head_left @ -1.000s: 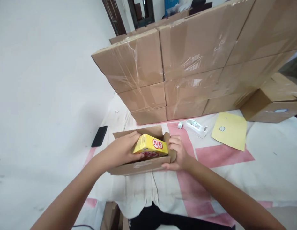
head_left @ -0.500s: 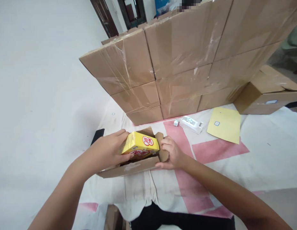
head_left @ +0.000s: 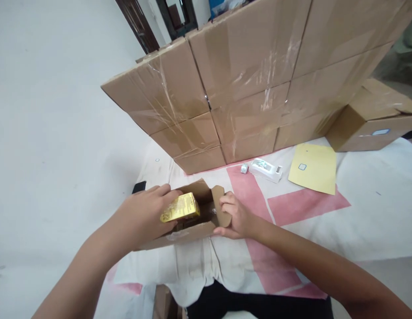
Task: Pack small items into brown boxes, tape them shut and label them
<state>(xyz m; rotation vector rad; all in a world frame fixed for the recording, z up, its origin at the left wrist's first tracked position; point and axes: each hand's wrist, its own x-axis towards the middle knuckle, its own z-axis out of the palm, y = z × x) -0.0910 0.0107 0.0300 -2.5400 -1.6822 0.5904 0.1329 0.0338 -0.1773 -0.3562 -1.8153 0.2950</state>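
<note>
The person's left hand point(head_left: 151, 212) grips a yellow box point(head_left: 181, 207), fingers over its far side and thumb at its near lower edge. The box is tilted in the mouth of an open cardboard carton point(head_left: 192, 233), toward its left end. Its red-marked faces, in view half a second ago, are now turned out of sight, and a smaller face with fine print shows instead. With that turn the right part of the carton has come into view, its dark inside bare enough to show something shiny, too small to tell. For the work in hand, this likely means the box is being re-angled against the opening rather than let go; whether it touches the bottom cannot be told. The right hand point(head_left: 235, 217) is closed on the carton's end flap point(head_left: 220, 207), bending it outward, much as before. Beyond lie a white plastic item point(head_left: 266, 170) and a yellow sheet point(head_left: 313, 170).
</note>
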